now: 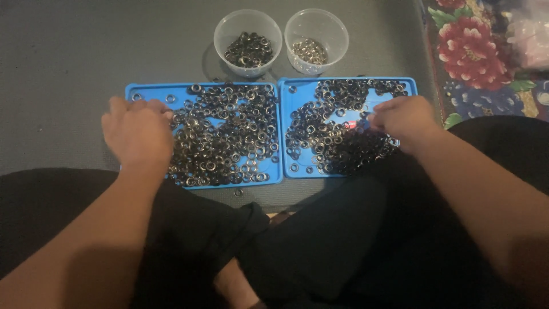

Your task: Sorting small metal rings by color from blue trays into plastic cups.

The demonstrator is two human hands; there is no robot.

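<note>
Small metal rings lay heaped across two blue trays set side by side on a grey mat, within easy reach of the seated person's crossed legs. The left hand rested curled at the outer edge of the left tray, its fingertips turned into the pile; whether it pinched a ring could not be told. Behind the trays stood two clear cups, the left cup holding darker rings and the right cup lighter ones, apparently kept apart by kind. The right hand, fingers drawn narrow, touched the rings on the right tray.
</note>
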